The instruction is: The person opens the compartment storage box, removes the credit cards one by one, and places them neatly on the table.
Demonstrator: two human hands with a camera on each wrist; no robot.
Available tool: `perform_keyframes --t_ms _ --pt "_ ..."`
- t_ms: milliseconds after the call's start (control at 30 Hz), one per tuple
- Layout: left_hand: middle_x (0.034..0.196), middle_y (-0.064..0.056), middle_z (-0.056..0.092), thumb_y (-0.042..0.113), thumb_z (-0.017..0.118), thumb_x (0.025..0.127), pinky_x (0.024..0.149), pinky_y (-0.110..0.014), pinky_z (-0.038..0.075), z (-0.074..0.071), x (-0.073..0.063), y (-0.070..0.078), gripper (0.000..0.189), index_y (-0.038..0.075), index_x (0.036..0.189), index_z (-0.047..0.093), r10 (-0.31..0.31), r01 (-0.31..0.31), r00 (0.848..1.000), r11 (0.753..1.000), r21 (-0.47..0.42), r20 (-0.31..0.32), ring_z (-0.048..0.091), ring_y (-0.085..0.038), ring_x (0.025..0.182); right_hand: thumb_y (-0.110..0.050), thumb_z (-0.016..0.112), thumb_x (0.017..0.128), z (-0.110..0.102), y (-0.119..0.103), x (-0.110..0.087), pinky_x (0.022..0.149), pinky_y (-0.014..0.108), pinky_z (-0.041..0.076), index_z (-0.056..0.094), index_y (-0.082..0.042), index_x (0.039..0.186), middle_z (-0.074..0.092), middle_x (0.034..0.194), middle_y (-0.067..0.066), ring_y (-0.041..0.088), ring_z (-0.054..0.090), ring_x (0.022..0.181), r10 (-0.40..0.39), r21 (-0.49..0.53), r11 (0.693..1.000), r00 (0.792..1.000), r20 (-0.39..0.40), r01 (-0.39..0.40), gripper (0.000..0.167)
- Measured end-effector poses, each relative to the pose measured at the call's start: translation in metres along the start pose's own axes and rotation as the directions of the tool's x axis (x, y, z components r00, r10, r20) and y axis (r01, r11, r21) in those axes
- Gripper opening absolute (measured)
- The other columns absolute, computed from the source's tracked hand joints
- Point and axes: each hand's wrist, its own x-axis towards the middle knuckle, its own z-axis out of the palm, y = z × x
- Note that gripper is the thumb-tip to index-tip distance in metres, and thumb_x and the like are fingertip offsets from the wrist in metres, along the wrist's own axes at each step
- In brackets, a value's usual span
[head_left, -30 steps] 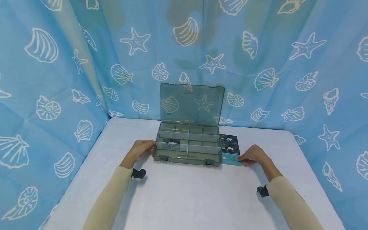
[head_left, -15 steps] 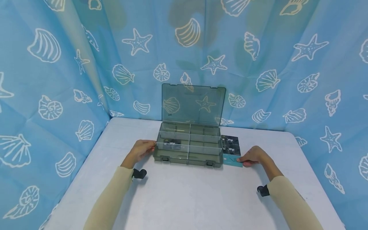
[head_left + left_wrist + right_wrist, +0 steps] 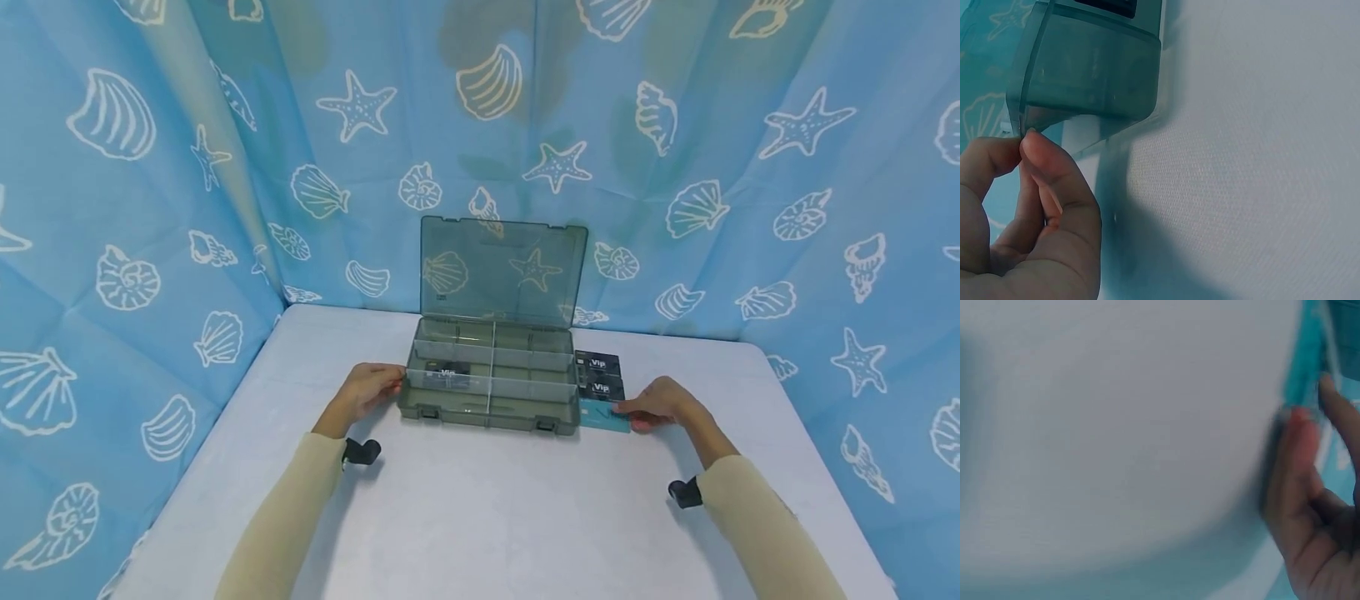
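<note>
A smoky translucent divided plastic box (image 3: 465, 417) lies on the table with its lid (image 3: 498, 271) raised behind it. At the box's left side my left hand (image 3: 367, 388) pinches the edge between thumb and index finger, also plain in the left wrist view. One black "Vip" card (image 3: 448, 367) lies in a left compartment, partly behind a clear divider. Right of the box, my right hand (image 3: 663, 402) pinches the right end of a teal card (image 3: 595, 414). Thumb and index finger meet at the card (image 3: 1304, 359) in the blurred right wrist view.
Two black "Vip" cards (image 3: 602, 387) lie just behind the teal one, close to the box's right wall. A blue shell-patterned curtain (image 3: 360, 192) surrounds the back and sides of the white table (image 3: 487, 508). Each wrist wears a small black camera.
The right thumb and fingers have shifted slightly over the teal card, covering more of its lettering. My left hand stays at the box's edge, and the box has not visibly moved.
</note>
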Motion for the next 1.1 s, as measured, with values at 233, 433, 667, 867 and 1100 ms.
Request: perform_keyframes --t_ms 233,433,667,867,1100 --pt "0.110 -0.015 0.061 0.010 0.061 0.096 0.079 -0.025 0.055 -0.002 -0.003 -0.001 0.036 -0.009 0.125 0.056 -0.009 0.009 1.000 1.000 0.004 -0.022 0.061 -0.015 0.087 -0.046 0.065 0.091 -0.015 -0.076 -0.016 0.074 0.038 0.059 0.067 0.009 0.098 0.068 0.078 0.011 0.022 0.069 0.069 -0.261 0.195 0.940 0.958 -0.117 0.280 0.056" --pt "0.112 -0.015 0.060 0.012 0.061 0.096 0.079 -0.024 0.055 -0.002 -0.004 -0.003 0.037 -0.009 0.127 0.055 -0.009 0.009 1.000 1.000 0.012 -0.028 0.061 -0.015 0.088 -0.039 0.062 0.096 0.016 -0.164 -0.029 0.069 0.034 0.060 0.068 0.008 0.104 0.070 0.093 0.021 0.032 0.071 0.084 -0.438 0.389 0.819 0.898 -0.051 0.422 0.049" --pt "0.111 -0.015 0.061 0.012 0.062 0.096 0.079 -0.024 0.055 0.003 -0.003 0.001 0.036 -0.007 0.125 0.057 -0.006 0.007 0.999 1.000 0.018 -0.038 0.062 -0.016 0.090 -0.032 0.062 0.097 0.066 -0.223 -0.031 0.090 0.044 0.053 0.059 0.013 0.122 0.065 0.112 0.028 0.036 0.066 0.101 -0.512 0.492 0.773 0.852 0.113 0.399 0.051" --pt "0.107 -0.013 0.062 0.012 0.063 0.095 0.078 -0.024 0.055 0.005 0.001 0.000 0.034 -0.007 0.123 0.059 -0.007 0.007 0.999 1.000 0.012 -0.043 0.062 -0.015 0.086 -0.029 0.059 0.098 0.093 -0.240 -0.026 0.105 0.050 0.040 0.033 0.016 0.141 0.040 0.141 0.033 0.043 0.047 0.127 -0.488 0.577 0.766 0.840 0.236 0.283 0.067" --pt "0.106 -0.013 0.063 0.011 0.062 0.095 0.077 -0.024 0.056 0.000 0.004 -0.001 0.033 -0.007 0.123 0.059 -0.002 0.002 0.999 1.000 0.012 -0.047 0.062 -0.014 0.084 -0.029 0.060 0.098 0.104 -0.254 -0.029 0.112 0.049 0.030 0.007 0.008 0.151 0.015 0.154 0.030 0.043 0.021 0.141 -0.402 0.635 0.759 0.871 0.284 0.143 0.084"
